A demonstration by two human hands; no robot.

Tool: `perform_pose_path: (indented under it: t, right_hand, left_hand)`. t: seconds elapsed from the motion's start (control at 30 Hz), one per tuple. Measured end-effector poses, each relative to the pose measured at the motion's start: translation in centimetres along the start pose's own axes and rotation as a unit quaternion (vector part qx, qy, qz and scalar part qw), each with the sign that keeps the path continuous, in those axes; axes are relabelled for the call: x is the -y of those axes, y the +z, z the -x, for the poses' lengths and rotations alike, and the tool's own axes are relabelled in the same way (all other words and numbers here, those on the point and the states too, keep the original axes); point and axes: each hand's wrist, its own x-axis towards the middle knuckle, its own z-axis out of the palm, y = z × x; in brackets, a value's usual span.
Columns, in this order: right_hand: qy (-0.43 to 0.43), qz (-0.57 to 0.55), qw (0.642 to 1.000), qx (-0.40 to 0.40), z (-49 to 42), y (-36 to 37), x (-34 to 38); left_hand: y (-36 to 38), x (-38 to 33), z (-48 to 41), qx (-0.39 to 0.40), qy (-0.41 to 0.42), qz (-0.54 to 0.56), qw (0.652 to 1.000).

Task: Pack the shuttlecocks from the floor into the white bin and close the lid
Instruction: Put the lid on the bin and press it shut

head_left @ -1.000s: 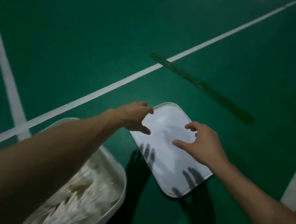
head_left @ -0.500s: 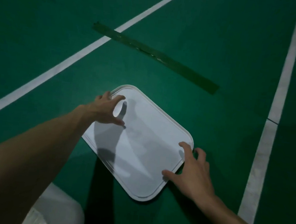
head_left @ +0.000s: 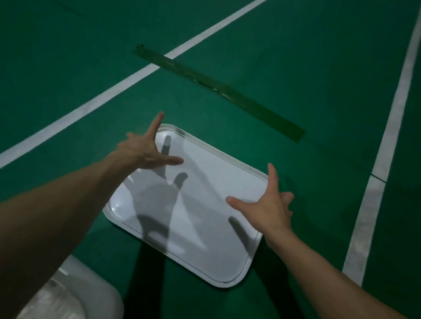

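Lid (head_left: 205,197) is lying flat on the green floor (head_left: 241,46), near the white bin (head_left: 98,295), not on it. Bin is sitting at the bottom-left frame edge, mostly cut off, with shuttlecocks (head_left: 56,306) showing inside. None are lying loose on the visible floor. Left hand (head_left: 146,150) is hovering at the lid's left edge and right hand (head_left: 269,208) at its right edge. Both have fingers spread straight, gripping nothing; contact unclear. Judging: packing looks done, closing is pending.
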Motion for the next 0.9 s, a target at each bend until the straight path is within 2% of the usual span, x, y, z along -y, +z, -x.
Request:
perform_pose_path:
  t: [0.13, 0.27, 0.37, 0.53, 0.73, 0.83, 0.9]
  right_hand:
    - [-0.025, 0.002, 0.999, -0.035, -0.5, -1.6, 3.1]
    - [-0.095, 0.003, 0.993, -0.065, 0.6, -4.3, 6.6]
    - [-0.146, -0.018, 0.985, -0.089, 2.6, -5.9, 9.2]
    - [-0.222, -0.046, 0.969, -0.096, 7.2, -7.2, 11.8]
    - [-0.34, -0.019, 0.939, -0.043, 13.9, -6.7, 14.7]
    - [-0.417, 0.001, 0.909, 0.018, 17.3, -4.9, 15.7]
    - [-0.435, 0.001, 0.9, 0.036, 19.7, -3.2, 16.3]
  left_hand:
    - [-2.8, -0.2, 1.7, -0.042, -0.014, 0.064, 0.997]
    - [-6.3, -0.1, 4.8, -0.097, -0.021, 0.138, 0.985]
    - [-8.6, 0.3, 8.4, -0.147, -0.014, 0.249, 0.957]
    - [-11.4, 2.3, 15.5, -0.267, -0.038, 0.349, 0.898]
    - [-12.9, 8.5, 27.0, -0.354, -0.083, 0.384, 0.849]
    - [-11.9, 12.3, 33.4, -0.363, -0.103, 0.393, 0.838]
    - [-10.2, 14.6, 37.4, -0.365, -0.116, 0.409, 0.828]
